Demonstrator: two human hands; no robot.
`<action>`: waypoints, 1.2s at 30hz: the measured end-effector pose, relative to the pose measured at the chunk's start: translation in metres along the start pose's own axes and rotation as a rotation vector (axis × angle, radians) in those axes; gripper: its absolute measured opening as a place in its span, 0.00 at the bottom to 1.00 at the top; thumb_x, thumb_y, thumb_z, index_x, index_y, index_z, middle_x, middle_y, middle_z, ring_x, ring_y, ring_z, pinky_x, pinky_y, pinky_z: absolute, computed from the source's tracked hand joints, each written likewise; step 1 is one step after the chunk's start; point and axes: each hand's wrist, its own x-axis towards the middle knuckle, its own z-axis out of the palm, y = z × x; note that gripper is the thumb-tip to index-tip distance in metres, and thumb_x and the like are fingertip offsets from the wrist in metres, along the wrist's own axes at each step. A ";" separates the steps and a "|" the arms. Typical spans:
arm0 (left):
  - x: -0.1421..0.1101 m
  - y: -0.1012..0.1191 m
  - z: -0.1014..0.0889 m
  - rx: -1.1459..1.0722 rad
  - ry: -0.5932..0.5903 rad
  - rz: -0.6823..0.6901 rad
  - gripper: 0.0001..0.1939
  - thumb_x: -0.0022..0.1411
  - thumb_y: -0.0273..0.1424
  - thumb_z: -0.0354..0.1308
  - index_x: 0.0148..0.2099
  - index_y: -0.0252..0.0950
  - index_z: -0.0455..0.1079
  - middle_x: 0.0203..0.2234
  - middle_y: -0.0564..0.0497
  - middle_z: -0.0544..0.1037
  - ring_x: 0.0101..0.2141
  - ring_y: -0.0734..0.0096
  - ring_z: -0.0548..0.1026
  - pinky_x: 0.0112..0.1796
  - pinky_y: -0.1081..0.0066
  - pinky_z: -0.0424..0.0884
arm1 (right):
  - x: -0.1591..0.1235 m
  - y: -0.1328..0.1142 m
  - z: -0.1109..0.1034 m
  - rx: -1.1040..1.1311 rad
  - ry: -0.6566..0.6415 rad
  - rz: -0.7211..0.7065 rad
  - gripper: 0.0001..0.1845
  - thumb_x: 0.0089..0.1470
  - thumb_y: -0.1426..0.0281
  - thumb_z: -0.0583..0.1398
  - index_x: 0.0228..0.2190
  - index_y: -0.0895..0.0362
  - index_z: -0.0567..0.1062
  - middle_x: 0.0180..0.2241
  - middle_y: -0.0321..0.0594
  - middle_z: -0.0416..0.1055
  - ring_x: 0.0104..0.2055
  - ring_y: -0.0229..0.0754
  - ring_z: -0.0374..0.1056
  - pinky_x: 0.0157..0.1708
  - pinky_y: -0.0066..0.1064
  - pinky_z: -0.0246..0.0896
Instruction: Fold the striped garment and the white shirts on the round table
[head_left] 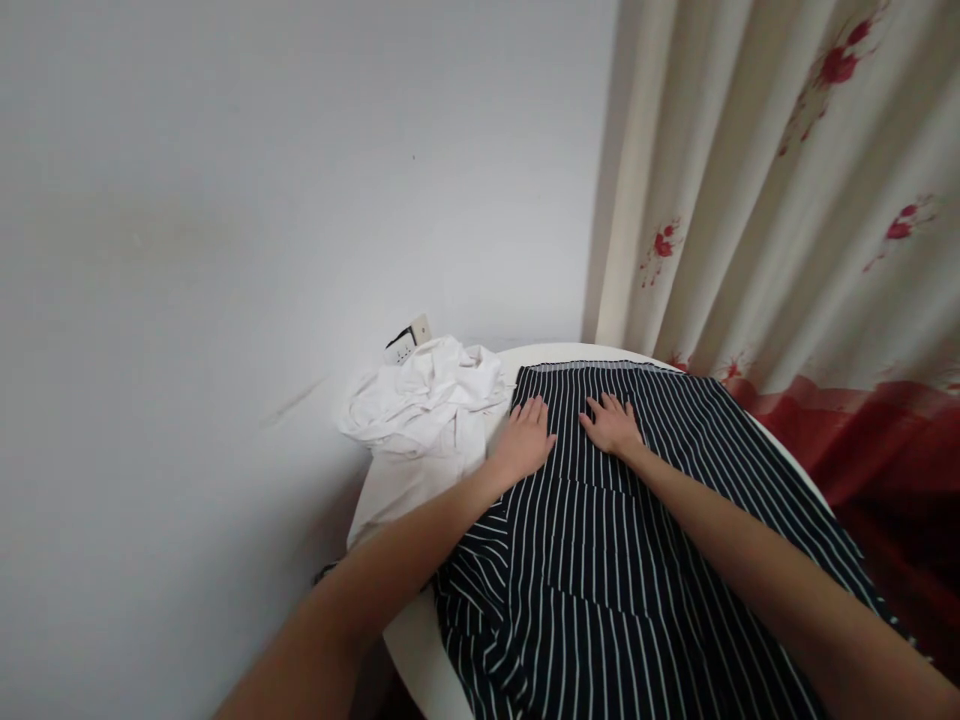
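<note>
A dark garment with thin white stripes (600, 530) lies spread over a round white table (525, 354). Its far edge reaches almost to the table's back rim, and its left side is bunched in folds. My left hand (527, 437) rests flat on the garment's left edge, fingers stretched away from me. Flat on the cloth to the right of it is my right hand (611, 424), fingers spread. Neither hand grasps anything. Just left of my left hand sits a crumpled white cloth (431, 400), partly hanging off the table.
A pale wall (300, 200) stands close behind and to the left, with a socket (405, 345) just above the white cloth. On the right hangs a cream curtain with red flowers (750, 200) and a red lower band (862, 430), near the table's edge.
</note>
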 end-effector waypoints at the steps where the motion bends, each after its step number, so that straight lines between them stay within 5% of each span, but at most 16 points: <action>1: 0.003 0.005 0.006 -0.042 -0.066 -0.041 0.37 0.73 0.47 0.39 0.71 0.23 0.51 0.71 0.32 0.49 0.70 0.47 0.47 0.66 0.52 0.46 | 0.000 0.000 0.000 0.005 0.001 0.001 0.35 0.67 0.51 0.43 0.67 0.55 0.58 0.71 0.52 0.47 0.73 0.54 0.38 0.68 0.54 0.28; 4: 0.006 0.004 0.019 -0.140 -0.169 -0.145 0.45 0.70 0.58 0.33 0.73 0.27 0.49 0.71 0.33 0.46 0.70 0.41 0.44 0.66 0.47 0.46 | 0.000 0.001 0.000 0.014 0.002 -0.001 0.35 0.67 0.51 0.42 0.68 0.54 0.58 0.71 0.52 0.46 0.73 0.54 0.37 0.68 0.54 0.27; 8: 0.000 -0.008 0.023 -0.149 -0.077 -0.123 0.40 0.70 0.58 0.36 0.74 0.38 0.49 0.73 0.39 0.41 0.71 0.42 0.39 0.65 0.45 0.46 | 0.001 0.002 -0.001 0.020 0.005 0.000 0.36 0.67 0.51 0.42 0.68 0.54 0.58 0.71 0.52 0.46 0.73 0.55 0.38 0.68 0.55 0.28; 11: -0.008 -0.014 0.010 -0.185 -0.124 -0.128 0.36 0.71 0.55 0.40 0.72 0.41 0.53 0.72 0.40 0.46 0.70 0.43 0.44 0.64 0.43 0.48 | 0.001 0.002 -0.001 0.022 0.001 -0.009 0.36 0.67 0.51 0.42 0.68 0.54 0.58 0.71 0.52 0.46 0.73 0.56 0.38 0.68 0.55 0.29; 14: -0.025 -0.029 -0.016 -0.282 0.015 -0.119 0.30 0.73 0.47 0.43 0.69 0.39 0.59 0.69 0.41 0.58 0.68 0.54 0.55 0.65 0.52 0.53 | 0.002 0.003 0.000 0.022 -0.004 -0.006 0.36 0.67 0.51 0.42 0.68 0.55 0.58 0.71 0.53 0.47 0.73 0.56 0.38 0.68 0.56 0.30; 18: -0.077 -0.072 -0.058 -0.364 0.173 -0.163 0.22 0.70 0.39 0.45 0.58 0.36 0.71 0.56 0.44 0.76 0.58 0.62 0.71 0.62 0.61 0.62 | 0.001 0.004 0.003 0.016 0.012 -0.016 0.35 0.67 0.51 0.43 0.67 0.55 0.60 0.71 0.53 0.47 0.73 0.56 0.39 0.67 0.56 0.31; 24: -0.200 -0.138 -0.077 -0.272 0.176 -0.562 0.25 0.65 0.42 0.47 0.54 0.32 0.73 0.52 0.39 0.78 0.53 0.53 0.75 0.58 0.55 0.67 | 0.000 0.006 0.006 0.004 0.034 -0.026 0.35 0.66 0.52 0.43 0.66 0.56 0.61 0.70 0.55 0.50 0.72 0.57 0.42 0.67 0.57 0.32; 30: -0.294 -0.126 -0.055 -0.530 0.148 -0.645 0.33 0.58 0.48 0.57 0.62 0.38 0.68 0.59 0.43 0.72 0.59 0.52 0.70 0.59 0.55 0.66 | -0.004 0.005 0.008 -0.022 0.130 -0.066 0.33 0.67 0.55 0.42 0.63 0.58 0.65 0.68 0.54 0.54 0.71 0.57 0.44 0.66 0.61 0.30; 36: -0.317 -0.114 -0.058 -0.753 0.027 -0.625 0.44 0.44 0.38 0.67 0.65 0.41 0.66 0.59 0.46 0.74 0.58 0.47 0.72 0.59 0.53 0.66 | -0.025 -0.008 -0.011 0.005 0.333 -0.225 0.27 0.66 0.63 0.43 0.56 0.60 0.72 0.59 0.52 0.66 0.62 0.53 0.57 0.67 0.51 0.35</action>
